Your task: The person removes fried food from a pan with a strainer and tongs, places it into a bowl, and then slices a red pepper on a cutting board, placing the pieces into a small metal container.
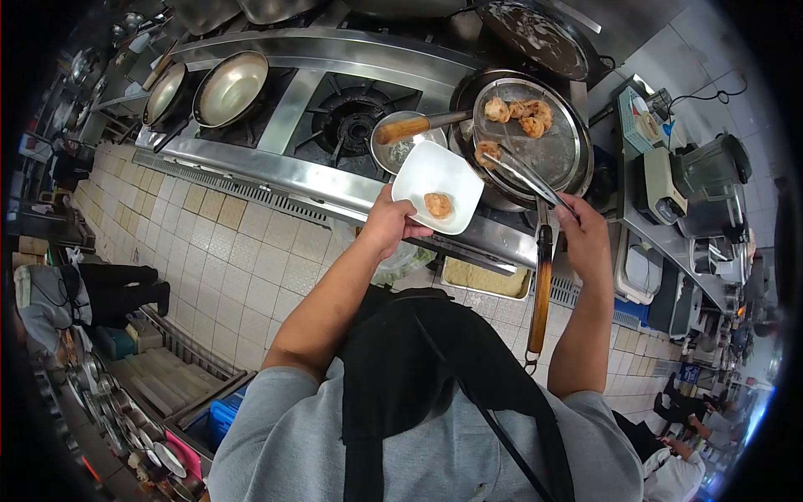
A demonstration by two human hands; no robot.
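My left hand [390, 222] grips a white square bowl [418, 171] by its near left rim, tilted toward me. One browned fried piece [437, 206] lies in the bowl. In my right hand [580, 230] are metal tongs [529, 177], their tips at another fried piece [487, 154] near the left edge of a round strainer [565, 155]. Several more fried pieces [532, 117] rest at the strainer's far side. The strainer's wooden handle [406, 128] points left over a small metal bowl [393, 154]. The strainer sits over a dark pan, whose contents are hidden.
A gas burner [355, 125] lies left of the bowl, with two pans [232, 88] beyond. A long wooden handle [539, 309] juts toward me beneath my right forearm. A tray of pale crumbs [485, 278] sits below the stove edge. A blender [711, 167] stands at right; other people are at both sides.
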